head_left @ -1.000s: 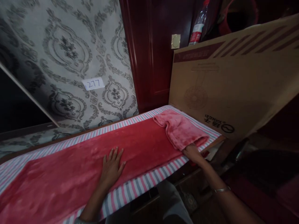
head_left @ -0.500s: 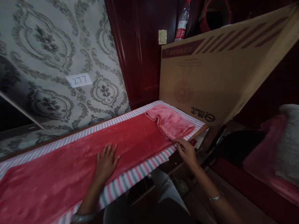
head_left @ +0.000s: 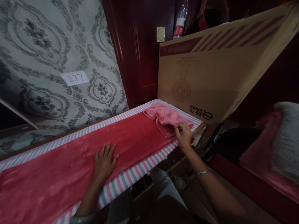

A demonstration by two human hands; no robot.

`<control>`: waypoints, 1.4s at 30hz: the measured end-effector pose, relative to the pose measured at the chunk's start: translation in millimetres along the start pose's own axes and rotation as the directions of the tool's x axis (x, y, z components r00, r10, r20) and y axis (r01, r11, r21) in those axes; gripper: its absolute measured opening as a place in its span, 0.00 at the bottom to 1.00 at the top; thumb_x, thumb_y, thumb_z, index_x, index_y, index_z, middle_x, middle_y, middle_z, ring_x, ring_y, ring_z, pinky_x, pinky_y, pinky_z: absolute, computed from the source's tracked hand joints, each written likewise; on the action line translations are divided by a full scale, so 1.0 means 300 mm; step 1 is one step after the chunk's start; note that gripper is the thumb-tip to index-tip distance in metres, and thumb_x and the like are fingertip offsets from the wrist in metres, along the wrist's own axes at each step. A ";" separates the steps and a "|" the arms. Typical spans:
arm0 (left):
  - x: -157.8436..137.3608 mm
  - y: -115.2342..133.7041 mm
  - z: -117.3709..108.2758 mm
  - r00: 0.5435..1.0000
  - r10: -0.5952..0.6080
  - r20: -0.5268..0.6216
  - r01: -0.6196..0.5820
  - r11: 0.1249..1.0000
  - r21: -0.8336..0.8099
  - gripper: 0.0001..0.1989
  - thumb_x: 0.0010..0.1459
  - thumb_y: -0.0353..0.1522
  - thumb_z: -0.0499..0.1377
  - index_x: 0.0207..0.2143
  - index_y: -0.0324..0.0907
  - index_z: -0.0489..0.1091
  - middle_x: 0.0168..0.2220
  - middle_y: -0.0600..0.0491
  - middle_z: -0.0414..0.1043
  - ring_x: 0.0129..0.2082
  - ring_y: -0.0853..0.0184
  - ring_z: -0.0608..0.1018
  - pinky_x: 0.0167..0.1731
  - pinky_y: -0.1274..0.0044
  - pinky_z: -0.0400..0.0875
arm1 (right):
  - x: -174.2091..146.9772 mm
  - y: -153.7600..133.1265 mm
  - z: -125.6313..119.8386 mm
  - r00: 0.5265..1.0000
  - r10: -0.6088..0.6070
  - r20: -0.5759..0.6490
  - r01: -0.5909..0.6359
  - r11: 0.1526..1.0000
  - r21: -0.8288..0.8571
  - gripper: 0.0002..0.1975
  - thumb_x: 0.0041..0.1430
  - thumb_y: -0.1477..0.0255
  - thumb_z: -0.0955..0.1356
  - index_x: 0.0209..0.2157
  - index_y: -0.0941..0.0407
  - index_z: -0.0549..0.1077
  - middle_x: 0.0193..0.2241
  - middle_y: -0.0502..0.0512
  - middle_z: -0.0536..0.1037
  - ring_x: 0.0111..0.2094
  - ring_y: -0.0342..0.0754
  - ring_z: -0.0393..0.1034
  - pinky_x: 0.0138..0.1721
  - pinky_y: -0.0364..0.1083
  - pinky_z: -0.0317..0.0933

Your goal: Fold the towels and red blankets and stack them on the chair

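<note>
A long red plush blanket lies along the table on a striped cloth. Its far right end is turned back, showing a lighter pink underside with a rumpled edge. My left hand rests flat on the blanket's middle, fingers spread. At the turned-back end, my right hand pinches the blanket's near edge between thumb and fingers. A bracelet circles each wrist.
Behind the table's right end stands a large cardboard box. A plastic bottle is behind the box. Patterned wallpaper with a paper label backs the table. Pink and grey fluffy fabric sits at far right.
My right hand has moved up and slightly inward along the turned-back end, lifting its near edge a little. My left hand has stayed flat in place. The view has shifted slightly.
</note>
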State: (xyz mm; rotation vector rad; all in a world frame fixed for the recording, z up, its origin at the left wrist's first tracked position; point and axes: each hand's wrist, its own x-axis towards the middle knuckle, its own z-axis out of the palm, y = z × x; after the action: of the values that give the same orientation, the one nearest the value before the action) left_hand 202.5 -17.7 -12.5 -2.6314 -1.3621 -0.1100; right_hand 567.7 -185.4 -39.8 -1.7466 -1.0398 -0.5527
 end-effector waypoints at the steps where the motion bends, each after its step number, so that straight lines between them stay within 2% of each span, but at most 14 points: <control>1: 0.000 0.000 -0.001 1.000 0.002 0.000 -0.002 1.000 -0.004 0.28 0.68 0.38 0.48 0.68 0.42 0.60 0.71 0.42 0.53 0.71 0.49 0.57 0.65 0.51 0.54 | -0.007 -0.006 0.005 0.999 -0.018 0.048 0.020 0.999 -0.038 0.13 0.66 0.71 0.61 0.40 0.55 0.77 0.36 0.58 0.76 0.38 0.52 0.69 0.39 0.48 0.65; 5: -0.002 -0.005 0.000 1.000 0.008 -0.015 -0.008 1.000 -0.012 0.28 0.68 0.38 0.48 0.68 0.42 0.61 0.70 0.41 0.56 0.70 0.49 0.59 0.64 0.51 0.55 | -0.061 -0.025 0.018 0.948 -0.036 0.315 0.109 0.970 -0.216 0.15 0.65 0.77 0.61 0.42 0.55 0.78 0.38 0.59 0.76 0.41 0.51 0.69 0.39 0.46 0.62; 10: -0.003 -0.011 0.004 0.999 0.017 -0.039 -0.018 1.000 -0.016 0.28 0.67 0.37 0.49 0.68 0.40 0.61 0.70 0.40 0.57 0.70 0.48 0.60 0.64 0.52 0.56 | -0.079 -0.032 0.009 0.916 -0.104 0.387 0.222 0.936 -0.274 0.12 0.65 0.72 0.66 0.48 0.57 0.78 0.41 0.61 0.75 0.44 0.54 0.66 0.43 0.49 0.62; 15: -0.011 -0.026 0.025 0.998 0.030 -0.053 -0.033 0.998 -0.056 0.29 0.67 0.37 0.48 0.68 0.41 0.61 0.70 0.41 0.56 0.70 0.50 0.59 0.65 0.52 0.55 | -0.079 -0.047 0.012 0.924 -0.115 0.364 0.242 0.914 -0.326 0.21 0.61 0.66 0.71 0.54 0.60 0.74 0.46 0.64 0.74 0.46 0.59 0.63 0.44 0.52 0.60; 19: 0.003 -0.071 0.030 0.999 0.041 -0.004 -0.041 0.991 -0.128 0.29 0.65 0.38 0.50 0.67 0.42 0.62 0.70 0.42 0.55 0.70 0.49 0.59 0.65 0.52 0.56 | -0.079 -0.068 0.044 0.954 -0.066 0.294 0.164 0.931 -0.325 0.18 0.62 0.64 0.71 0.49 0.60 0.76 0.42 0.64 0.74 0.43 0.58 0.63 0.42 0.52 0.60; 21: 0.038 -0.094 0.009 0.997 0.066 0.049 -0.055 0.979 -0.194 0.29 0.63 0.39 0.53 0.65 0.40 0.66 0.68 0.41 0.59 0.68 0.48 0.63 0.63 0.54 0.60 | -0.078 -0.077 0.067 0.966 -0.056 0.253 0.138 0.938 -0.319 0.15 0.62 0.66 0.70 0.47 0.60 0.76 0.39 0.63 0.74 0.42 0.58 0.63 0.41 0.52 0.60; 24: 0.145 -0.086 -0.044 0.988 0.134 0.080 -0.099 0.934 -0.343 0.25 0.62 0.39 0.54 0.58 0.40 0.73 0.60 0.42 0.73 0.60 0.51 0.75 0.59 0.61 0.69 | -0.082 -0.079 0.096 0.977 -0.094 0.189 0.143 0.953 -0.266 0.10 0.64 0.72 0.67 0.44 0.60 0.76 0.37 0.61 0.74 0.40 0.56 0.64 0.40 0.51 0.62; 26: 0.252 -0.036 -0.079 0.986 0.167 0.028 -0.141 0.901 -0.411 0.22 0.62 0.38 0.53 0.54 0.41 0.75 0.53 0.43 0.78 0.53 0.54 0.79 0.55 0.64 0.72 | -0.091 -0.068 0.106 0.981 -0.138 0.139 0.165 0.964 -0.209 0.11 0.66 0.75 0.63 0.46 0.59 0.75 0.36 0.60 0.74 0.39 0.55 0.65 0.40 0.51 0.63; 28: 0.380 0.051 -0.103 0.981 0.188 -0.049 -0.191 0.885 -0.425 0.20 0.62 0.35 0.54 0.52 0.40 0.76 0.51 0.43 0.80 0.50 0.53 0.81 0.53 0.64 0.73 | -0.105 -0.049 0.108 0.983 -0.159 0.093 0.173 0.970 -0.168 0.14 0.68 0.75 0.61 0.51 0.58 0.73 0.37 0.59 0.74 0.39 0.54 0.66 0.40 0.51 0.65; 30: 0.516 0.162 -0.114 0.969 0.222 -0.111 -0.248 0.861 -0.444 0.19 0.61 0.32 0.54 0.53 0.39 0.75 0.52 0.42 0.79 0.50 0.54 0.80 0.53 0.64 0.73 | -0.121 -0.029 0.106 0.984 -0.161 0.070 0.169 0.975 -0.141 0.16 0.68 0.75 0.60 0.55 0.57 0.70 0.39 0.59 0.74 0.40 0.54 0.67 0.41 0.51 0.66; 33: 0.702 0.336 -0.111 0.955 0.208 -0.212 -0.292 0.796 -0.530 0.23 0.58 0.25 0.56 0.57 0.38 0.70 0.58 0.40 0.73 0.54 0.56 0.78 0.57 0.65 0.70 | -0.140 -0.007 0.105 0.982 -0.166 0.087 0.175 0.979 -0.106 0.17 0.67 0.76 0.59 0.55 0.55 0.69 0.40 0.59 0.75 0.41 0.54 0.69 0.41 0.51 0.68; 37: 0.877 0.503 -0.084 0.986 0.067 -0.152 -0.161 0.623 -0.766 0.27 0.53 0.22 0.59 0.57 0.37 0.70 0.61 0.39 0.69 0.61 0.56 0.71 0.62 0.68 0.64 | -0.147 -0.003 0.113 0.987 -0.120 0.104 0.130 0.987 -0.096 0.16 0.68 0.73 0.61 0.54 0.55 0.68 0.40 0.59 0.75 0.42 0.54 0.70 0.40 0.52 0.70; 39: 0.937 0.547 -0.063 0.996 -0.008 -0.091 -0.071 0.558 -0.827 0.23 0.51 0.22 0.61 0.51 0.38 0.73 0.56 0.40 0.73 0.60 0.55 0.73 0.61 0.66 0.63 | -0.142 -0.004 0.112 0.990 -0.103 0.093 0.112 0.989 -0.096 0.15 0.67 0.72 0.62 0.54 0.55 0.69 0.40 0.59 0.75 0.41 0.54 0.71 0.40 0.51 0.70; 42: 1.016 0.567 -0.037 0.995 -0.098 -0.038 0.015 0.490 -0.871 0.11 0.51 0.23 0.61 0.38 0.41 0.75 0.43 0.42 0.79 0.53 0.53 0.76 0.57 0.66 0.67 | -0.128 0.003 0.084 0.989 -0.131 0.071 0.137 0.986 -0.095 0.16 0.66 0.75 0.61 0.52 0.53 0.71 0.39 0.57 0.76 0.39 0.52 0.72 0.38 0.49 0.71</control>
State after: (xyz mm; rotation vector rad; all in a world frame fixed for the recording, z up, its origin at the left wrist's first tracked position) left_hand 517.7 128.7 22.0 -3.2589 -1.6543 -1.2435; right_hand 545.9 -177.6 -79.6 -1.8002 -1.1996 -0.6462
